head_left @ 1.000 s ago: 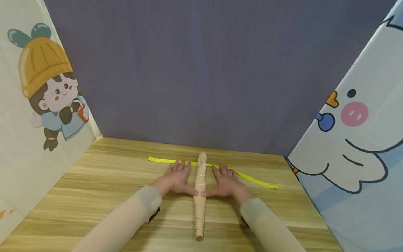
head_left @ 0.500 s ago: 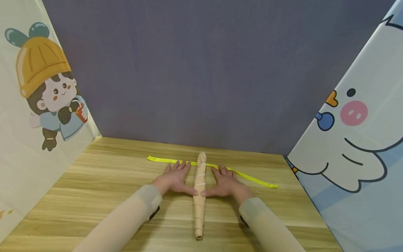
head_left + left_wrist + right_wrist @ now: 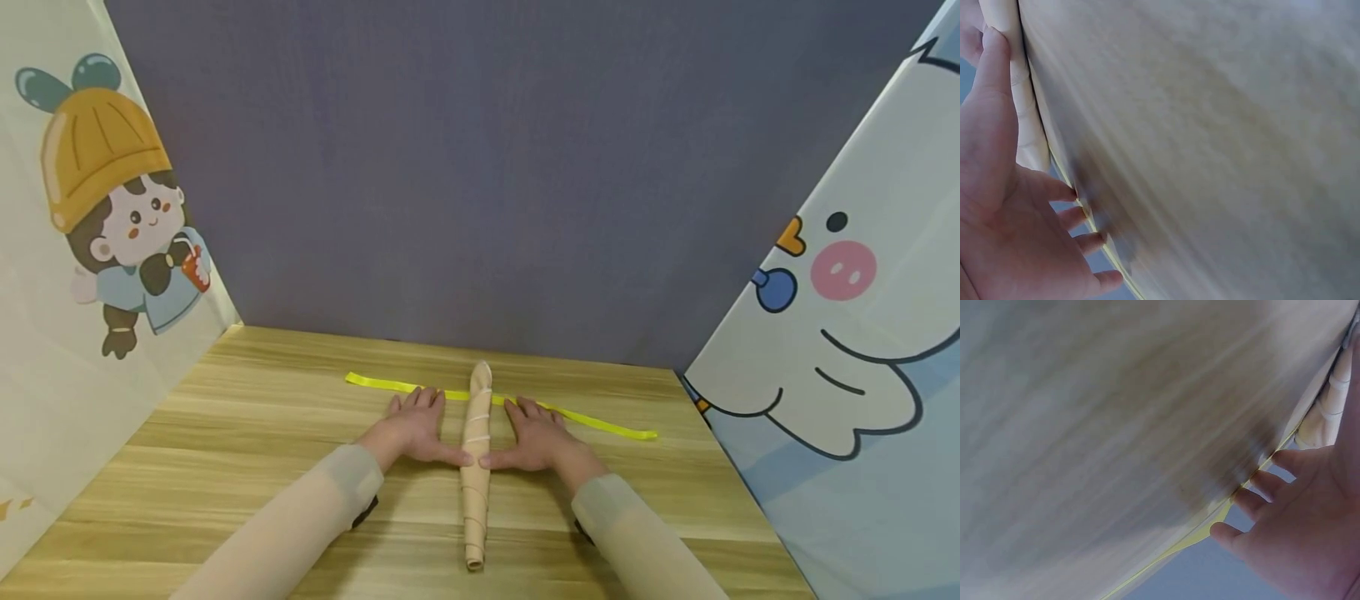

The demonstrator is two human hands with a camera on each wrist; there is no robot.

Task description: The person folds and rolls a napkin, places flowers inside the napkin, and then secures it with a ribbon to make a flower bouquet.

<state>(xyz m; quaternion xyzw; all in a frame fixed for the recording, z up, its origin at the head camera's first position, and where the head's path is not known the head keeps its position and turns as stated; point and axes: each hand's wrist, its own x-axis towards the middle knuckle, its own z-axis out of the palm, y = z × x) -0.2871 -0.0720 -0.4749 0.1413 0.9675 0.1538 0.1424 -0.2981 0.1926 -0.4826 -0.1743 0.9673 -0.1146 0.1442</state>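
A long beige rolled-up bundle [image 3: 476,492], spirally wrapped and tapered, lies lengthwise on the wood-grain table [image 3: 285,433]. Crossing beneath its far part is a thin yellow ribbon [image 3: 600,423]. My left hand [image 3: 416,429] rests left of the bundle, its thumb tip on top and its straight fingers reaching the ribbon. Mirroring it on the right, my right hand [image 3: 534,437] has its thumb on the bundle and its fingertips at the ribbon. Both wrist views show the fingertips spread along the ribbon, at the left hand's fingers [image 3: 1088,240] and the right hand's fingers [image 3: 1250,503].
A dark grey-blue panel [image 3: 465,183] stands along the table's back edge. White cartoon-printed panels flank it, the left panel [image 3: 45,350] and the right panel [image 3: 900,350]. Table surface extends on both sides of the forearms.
The ribbon's middle has shifted slightly nearer to me, and its left end a little leftward. My left fingertips have drawn back slightly. Both thumbs stay on the bundle, which has barely moved.
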